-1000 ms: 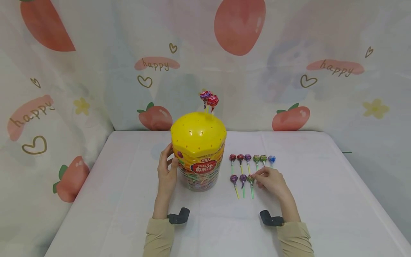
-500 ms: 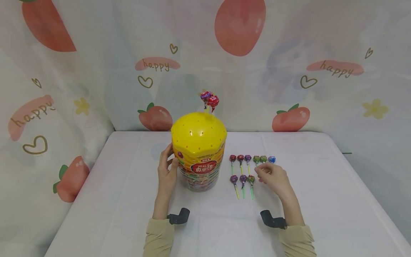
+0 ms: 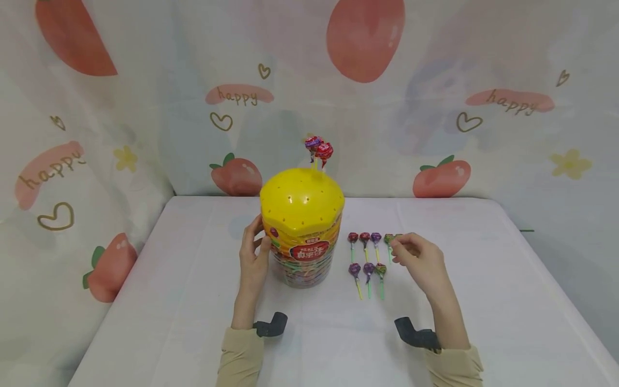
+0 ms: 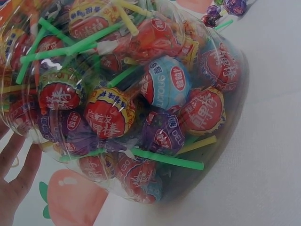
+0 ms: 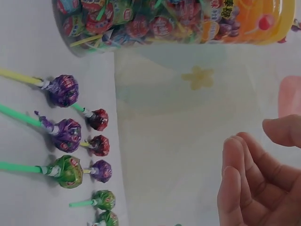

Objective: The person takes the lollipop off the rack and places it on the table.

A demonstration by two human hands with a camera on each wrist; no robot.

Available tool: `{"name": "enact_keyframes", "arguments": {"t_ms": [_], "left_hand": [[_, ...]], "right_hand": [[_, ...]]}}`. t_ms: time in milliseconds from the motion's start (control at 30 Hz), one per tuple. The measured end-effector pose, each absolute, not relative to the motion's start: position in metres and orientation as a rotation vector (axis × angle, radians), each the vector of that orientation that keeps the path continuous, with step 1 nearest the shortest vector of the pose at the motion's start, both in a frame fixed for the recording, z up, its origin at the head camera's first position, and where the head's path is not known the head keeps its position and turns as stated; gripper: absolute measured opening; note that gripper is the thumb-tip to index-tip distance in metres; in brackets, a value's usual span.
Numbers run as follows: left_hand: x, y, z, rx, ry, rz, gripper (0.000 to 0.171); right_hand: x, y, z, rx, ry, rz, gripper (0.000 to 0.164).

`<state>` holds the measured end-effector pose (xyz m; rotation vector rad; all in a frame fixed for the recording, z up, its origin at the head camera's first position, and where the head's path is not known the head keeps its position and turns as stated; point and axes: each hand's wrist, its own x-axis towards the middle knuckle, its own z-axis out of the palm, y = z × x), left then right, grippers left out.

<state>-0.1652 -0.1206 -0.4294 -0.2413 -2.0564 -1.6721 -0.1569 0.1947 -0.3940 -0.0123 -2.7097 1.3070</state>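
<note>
My left hand [image 3: 253,260] rests against the left side of a big clear candy jar [image 3: 306,275], thumb toward the front. In the left wrist view its fingers lie along the jar wall. The jar has a domed yellow lid [image 3: 301,207] with small holes; a purple lollipop [image 3: 313,143] and a red lollipop [image 3: 325,150] stand in it. My right hand [image 3: 422,260] hovers over the right end of the far row of lollipops, hiding part of it. The right wrist view shows its fingers loosely bent, thumb apart, nothing between them. A green lollipop [image 3: 380,270] ends the near row.
Right of the jar, the near row also has two purple lollipops [image 3: 354,270]. Red, purple and green ones, among them a red lollipop [image 3: 353,237], make up the far row. A white cloth covers the table [image 3: 193,301]; a printed curtain [image 3: 377,129] hangs behind.
My right hand has drawn back from the green lollipop in the near row and moved up and right, now covering the far row's right end. The left hand stays on the jar.
</note>
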Motion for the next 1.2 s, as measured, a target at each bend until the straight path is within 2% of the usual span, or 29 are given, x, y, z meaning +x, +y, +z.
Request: {"name": "enact_keyframes", "arguments": {"t_ms": [400,867,1200], "left_hand": [[-0.165,-0.118,-0.427,-0.235,-2.064,-1.665,0.051],[-0.163,-0.119,-0.426,-0.207,-2.067,-1.669,0.047],[-0.163,-0.119,-0.426,-0.206,-2.065,-1.677,0.049]], "right_hand": [[-0.163,0.186,-0.369,0.056,-2.444,1.451,0.026],[-0.177,0.156,-0.333,0.314,-2.176,1.464,0.015],[-0.194,0.124,-0.317,0.44,-2.009,1.506,0.023]]}}
